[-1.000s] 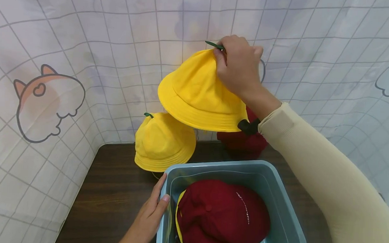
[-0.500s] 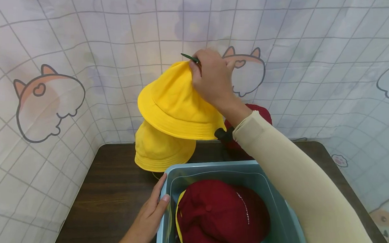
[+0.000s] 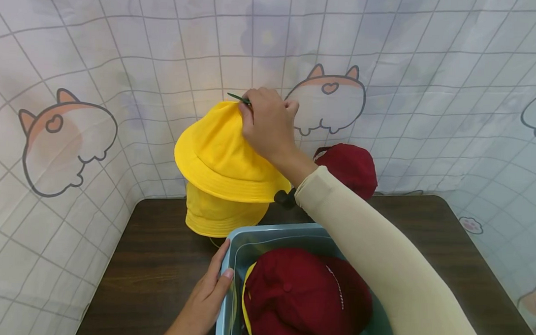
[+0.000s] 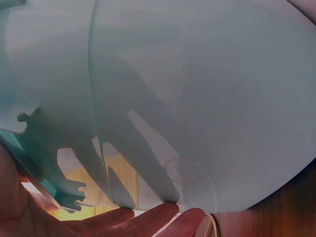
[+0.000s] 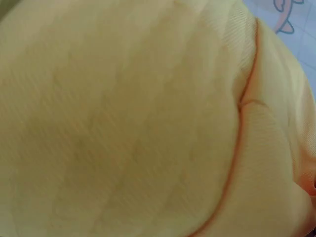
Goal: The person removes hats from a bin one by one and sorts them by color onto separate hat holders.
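My right hand (image 3: 269, 123) pinches a yellow bucket hat (image 3: 226, 156) by its crown, beside the green leaf-shaped tab (image 3: 239, 98). This hat overlaps a second yellow bucket hat (image 3: 219, 217) that sits low on a stand, its top now hidden. Yellow hat cloth (image 5: 123, 128) fills most of the right wrist view. My left hand (image 3: 203, 296) holds the left side of a blue-grey plastic basin (image 3: 266, 231), thumb over the rim and fingers along the outer wall (image 4: 222, 123). A dark red cap (image 3: 299, 297) lies in the basin, with a yellow edge showing under it.
Another dark red cap (image 3: 349, 170) stands raised at the back right, against the wall. All of this is on a dark wooden table (image 3: 145, 266). A white gridded cloth (image 3: 165, 60) with cartoon corgis hangs around its back and sides.
My right hand has carried the yellow hat left and down, over the second yellow hat. The red cap at the back has come into fuller view. My left hand has stayed put.
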Action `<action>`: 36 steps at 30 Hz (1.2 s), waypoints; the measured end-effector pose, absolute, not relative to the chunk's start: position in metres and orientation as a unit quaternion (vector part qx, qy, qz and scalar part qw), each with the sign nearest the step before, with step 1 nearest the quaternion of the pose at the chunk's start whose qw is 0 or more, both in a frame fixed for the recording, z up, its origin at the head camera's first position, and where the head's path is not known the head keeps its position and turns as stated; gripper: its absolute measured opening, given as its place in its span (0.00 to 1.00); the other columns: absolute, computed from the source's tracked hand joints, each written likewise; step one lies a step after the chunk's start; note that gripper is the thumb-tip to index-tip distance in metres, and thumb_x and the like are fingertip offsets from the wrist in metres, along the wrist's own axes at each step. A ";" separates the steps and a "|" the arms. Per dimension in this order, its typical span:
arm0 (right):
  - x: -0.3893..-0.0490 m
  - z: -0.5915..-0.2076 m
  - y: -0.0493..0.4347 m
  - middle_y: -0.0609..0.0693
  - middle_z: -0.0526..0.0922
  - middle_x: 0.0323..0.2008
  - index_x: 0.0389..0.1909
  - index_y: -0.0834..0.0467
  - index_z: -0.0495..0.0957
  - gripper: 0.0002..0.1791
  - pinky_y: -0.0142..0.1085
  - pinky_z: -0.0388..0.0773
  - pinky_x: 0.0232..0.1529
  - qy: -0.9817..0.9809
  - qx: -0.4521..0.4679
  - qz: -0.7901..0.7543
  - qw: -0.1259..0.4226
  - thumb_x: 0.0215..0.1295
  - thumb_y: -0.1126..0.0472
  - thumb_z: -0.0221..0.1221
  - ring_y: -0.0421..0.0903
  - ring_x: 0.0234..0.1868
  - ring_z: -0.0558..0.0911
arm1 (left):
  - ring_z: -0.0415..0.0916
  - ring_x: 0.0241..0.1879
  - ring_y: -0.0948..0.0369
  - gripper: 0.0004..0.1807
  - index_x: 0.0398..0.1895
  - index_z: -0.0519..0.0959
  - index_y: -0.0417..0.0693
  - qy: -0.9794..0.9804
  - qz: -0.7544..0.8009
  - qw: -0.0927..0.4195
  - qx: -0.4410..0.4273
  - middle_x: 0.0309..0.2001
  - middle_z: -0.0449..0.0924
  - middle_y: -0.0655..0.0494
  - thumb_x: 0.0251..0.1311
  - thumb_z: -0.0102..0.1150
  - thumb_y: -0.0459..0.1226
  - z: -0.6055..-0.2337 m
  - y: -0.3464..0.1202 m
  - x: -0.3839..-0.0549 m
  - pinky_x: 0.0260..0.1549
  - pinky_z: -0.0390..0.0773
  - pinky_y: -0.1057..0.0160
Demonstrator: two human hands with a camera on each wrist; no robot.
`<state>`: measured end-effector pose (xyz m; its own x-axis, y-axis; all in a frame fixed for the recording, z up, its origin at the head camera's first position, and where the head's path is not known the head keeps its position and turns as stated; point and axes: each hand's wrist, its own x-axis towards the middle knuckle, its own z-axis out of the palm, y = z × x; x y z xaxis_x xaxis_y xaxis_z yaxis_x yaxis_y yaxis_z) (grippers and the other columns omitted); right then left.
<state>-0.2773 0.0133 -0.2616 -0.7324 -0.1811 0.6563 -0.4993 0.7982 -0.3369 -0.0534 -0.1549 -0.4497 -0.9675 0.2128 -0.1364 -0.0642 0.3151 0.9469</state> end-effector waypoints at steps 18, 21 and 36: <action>-0.272 -0.295 -0.015 0.44 0.83 0.42 0.46 0.50 0.82 0.13 0.48 0.61 0.46 -0.901 0.222 0.188 0.323 0.78 0.50 0.51 0.46 0.47 0.77 | 0.65 0.71 0.45 0.30 0.79 0.47 0.84 0.789 0.598 0.131 0.046 0.81 0.53 0.55 0.81 0.41 0.50 -0.448 -0.155 -0.053 0.65 0.68 0.33; -0.271 -0.299 -0.019 0.44 0.83 0.43 0.47 0.50 0.82 0.13 0.48 0.60 0.46 -0.905 0.223 0.184 0.312 0.79 0.50 0.51 0.45 0.47 0.77 | 0.65 0.71 0.45 0.30 0.79 0.47 0.84 0.788 0.600 0.133 0.045 0.81 0.53 0.55 0.81 0.41 0.50 -0.448 -0.156 -0.053 0.64 0.69 0.34; -0.265 -0.316 -0.031 0.43 0.84 0.45 0.50 0.48 0.81 0.14 0.51 0.61 0.50 -0.922 0.229 0.175 0.258 0.79 0.48 0.51 0.44 0.48 0.77 | 0.66 0.70 0.46 0.30 0.79 0.45 0.84 0.789 0.595 0.142 0.045 0.81 0.53 0.55 0.81 0.39 0.52 -0.447 -0.156 -0.053 0.67 0.67 0.35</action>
<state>-0.2646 -0.0310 -0.3162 -0.7623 -0.3325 0.5553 -0.5124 0.8342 -0.2039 -0.0527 -0.1560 -0.4472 -0.9557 0.2402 -0.1702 -0.0976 0.2868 0.9530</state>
